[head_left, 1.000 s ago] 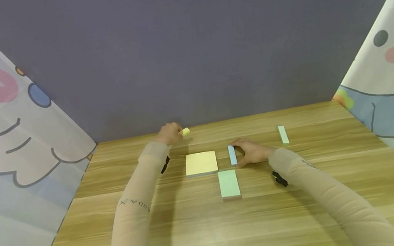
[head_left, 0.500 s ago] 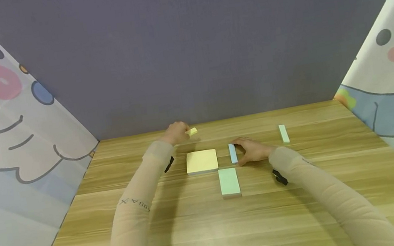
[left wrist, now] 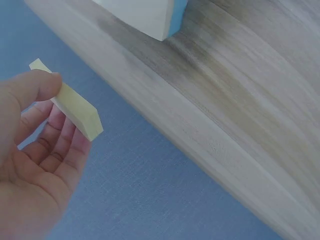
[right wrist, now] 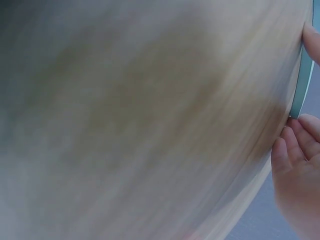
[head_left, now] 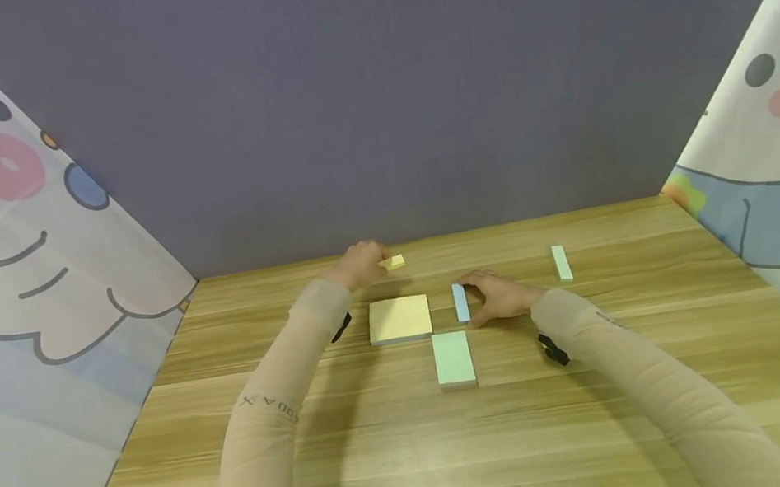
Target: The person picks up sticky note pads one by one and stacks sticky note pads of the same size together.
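Observation:
My left hand (head_left: 361,264) pinches a small pale yellow sticky-note strip pad (head_left: 397,262) near the far edge of the table. In the left wrist view, the thumb lies over this pad (left wrist: 77,107) with the fingers behind it. My right hand (head_left: 502,297) holds a narrow blue sticky-note strip pad (head_left: 461,304) by its two ends, thumb at the near end and fingers at the far end. The right wrist view catches only part of that hand (right wrist: 300,170) at the right border, touching the strip's edge.
A square yellow sticky-note pad (head_left: 399,319) lies left of the blue strip. Nearer is a rectangular green pad (head_left: 454,357), and a pale green strip pad (head_left: 562,263) lies to the right. A dark grey panel (head_left: 386,111) rises behind the wooden table (head_left: 405,458).
My left hand has moved to the right along the table's far side, carrying the yellow strip pad. The right hand keeps its place at the blue strip.

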### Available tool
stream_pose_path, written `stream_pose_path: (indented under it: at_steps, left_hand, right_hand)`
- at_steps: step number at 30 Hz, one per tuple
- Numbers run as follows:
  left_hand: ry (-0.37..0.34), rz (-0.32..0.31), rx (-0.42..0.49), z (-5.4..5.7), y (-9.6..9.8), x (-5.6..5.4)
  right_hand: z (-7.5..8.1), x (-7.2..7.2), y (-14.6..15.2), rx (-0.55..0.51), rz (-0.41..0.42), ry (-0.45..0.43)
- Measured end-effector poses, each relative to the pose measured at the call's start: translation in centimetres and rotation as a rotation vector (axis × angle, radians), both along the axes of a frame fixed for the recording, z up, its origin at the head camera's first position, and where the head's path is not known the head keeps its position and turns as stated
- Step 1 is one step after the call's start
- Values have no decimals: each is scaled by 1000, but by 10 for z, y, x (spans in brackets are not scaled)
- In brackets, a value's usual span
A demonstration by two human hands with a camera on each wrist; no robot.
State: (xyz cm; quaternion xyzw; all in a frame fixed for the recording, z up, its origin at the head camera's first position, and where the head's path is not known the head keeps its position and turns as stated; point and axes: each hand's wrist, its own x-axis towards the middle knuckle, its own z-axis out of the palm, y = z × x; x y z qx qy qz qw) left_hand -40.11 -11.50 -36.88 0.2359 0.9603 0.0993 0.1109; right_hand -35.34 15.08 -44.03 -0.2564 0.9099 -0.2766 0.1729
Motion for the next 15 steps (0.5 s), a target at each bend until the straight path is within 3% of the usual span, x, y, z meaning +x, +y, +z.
stream_pose_path:
  at_steps: [8, 15]
  left_hand:
    - [63, -111, -20, -5, 8, 8]
    - [70, -201, -14, -5, 19, 15]
  right_hand:
    - [0, 1, 0, 7, -5, -9]
    - [0, 1, -1, 11, -14, -5]
